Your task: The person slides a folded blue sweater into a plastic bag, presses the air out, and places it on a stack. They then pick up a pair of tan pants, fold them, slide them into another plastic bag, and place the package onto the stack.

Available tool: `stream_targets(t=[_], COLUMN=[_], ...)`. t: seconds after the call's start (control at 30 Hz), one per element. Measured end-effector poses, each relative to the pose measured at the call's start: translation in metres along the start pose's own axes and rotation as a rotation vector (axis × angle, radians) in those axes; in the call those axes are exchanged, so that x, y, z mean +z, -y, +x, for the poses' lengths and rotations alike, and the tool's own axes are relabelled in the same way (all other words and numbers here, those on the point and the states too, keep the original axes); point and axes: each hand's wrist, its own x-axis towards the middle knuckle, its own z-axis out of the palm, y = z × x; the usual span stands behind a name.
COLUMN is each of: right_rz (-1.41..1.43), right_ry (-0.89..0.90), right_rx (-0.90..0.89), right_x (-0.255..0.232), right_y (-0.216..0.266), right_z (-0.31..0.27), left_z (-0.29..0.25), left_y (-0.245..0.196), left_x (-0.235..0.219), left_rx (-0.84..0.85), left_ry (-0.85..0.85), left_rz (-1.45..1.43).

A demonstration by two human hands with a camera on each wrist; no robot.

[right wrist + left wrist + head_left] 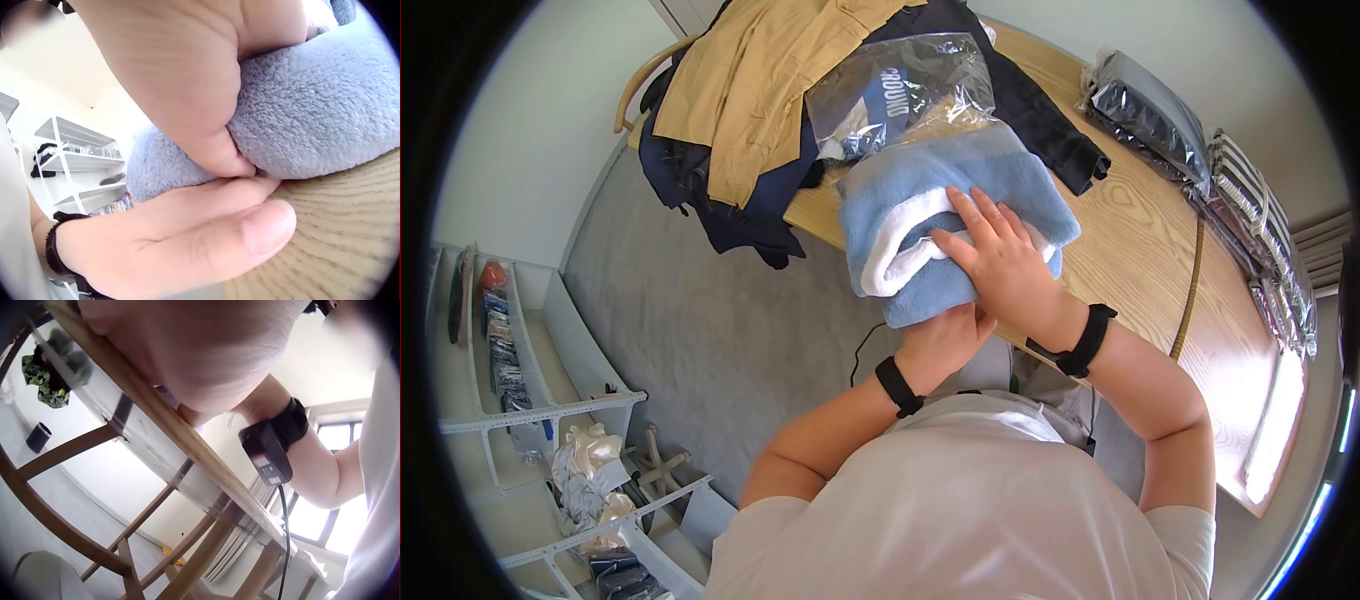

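Observation:
A folded light-blue fleece with a white fuzzy band lies at the near edge of the wooden table. My right hand rests on top of it, fingers spread over the white band and the blue pile. In the right wrist view its thumb presses into a crease of the fleece. My left hand is at the near lower edge, its fingers straight and partly hidden by the cloth, low beside the tabletop. Its thumb sticks out free in the right wrist view. Behind the fleece lies a clear plastic bag with printing.
Tan trousers and dark clothes are heaped at the table's far left. Packed garments in clear wrap line the far right edge of the table. White shelves with clothing stand at left. A wooden chair is beneath.

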Motion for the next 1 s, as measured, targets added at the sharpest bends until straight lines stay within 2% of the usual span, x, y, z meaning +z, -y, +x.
stream_targets(t=[0.07,0.13,0.17,0.2,0.23,0.27,0.3,0.33,0.37,0.43,0.47,0.53,0.57,0.63,0.67,0.73,0.77,0.83,1.0], right_rz=[0.042,0.075,0.323,0.572,0.66,0.749,0.703,0.73,0.729,0.685,0.683,0.756,0.758,0.729,0.738,0.509,0.517,0.36,0.288], right_ry=[0.052,0.096,0.086,0.073,0.044,0.008,-0.201,-0.177,-0.191,0.0,-0.02,0.043,0.024,-0.004,-0.023,0.031,0.02,0.091,0.079], right_rx=[0.004,0.02,0.023,0.024,0.175,0.329,0.412,0.566,0.58,0.68,0.691,0.691,0.699,0.653,0.668,0.639,0.655,0.578,0.507], right_x=[-0.014,-0.039,-0.056,-0.071,-0.087,-0.096,-0.087,-0.084,-0.072,-0.037,-0.02,0.005,0.01,0.014,0.014,0.007,0.004,-0.005,-0.018], right_y=[0.003,0.002,-0.003,-0.009,-0.02,-0.034,-0.053,-0.072,-0.087,-0.109,-0.113,-0.113,-0.112,-0.103,-0.098,-0.084,-0.079,-0.07,-0.062], right_z=[-0.004,-0.005,-0.007,-0.01,-0.012,-0.014,-0.017,-0.019,-0.023,-0.032,-0.034,-0.029,-0.028,-0.024,-0.023,-0.02,-0.018,-0.012,-0.016], left_z=[-0.004,-0.015,-0.021,-0.029,-0.037,-0.046,-0.056,-0.058,-0.049,-0.012,0.006,0.033,0.036,0.036,0.033,0.027,0.024,0.024,0.029], left_y=[0.008,0.024,0.029,0.033,0.036,0.04,0.045,0.045,0.035,0.003,-0.01,-0.032,-0.032,-0.022,-0.018,-0.008,-0.005,-0.008,-0.016], left_x=[0.0,-0.005,-0.012,-0.021,-0.03,-0.04,-0.051,-0.059,-0.07,-0.095,-0.102,-0.107,-0.1,-0.076,-0.068,-0.059,-0.057,-0.057,-0.061], left_rx=[0.022,0.182,0.198,0.234,0.268,0.286,0.322,0.351,0.365,0.519,0.54,0.319,0.337,0.168,0.158,0.177,0.175,0.183,0.136], left_ry=[-0.046,-0.155,-0.154,-0.124,-0.09,-0.08,0.042,0.169,0.184,-0.103,-0.095,0.031,0.035,0.169,0.13,0.116,0.087,0.089,0.13], left_rz=[-0.065,-0.145,-0.144,-0.264,-0.382,-0.379,-0.492,-0.605,-0.602,-0.335,-0.332,0.062,0.07,0.224,0.276,0.291,0.292,0.285,0.323])
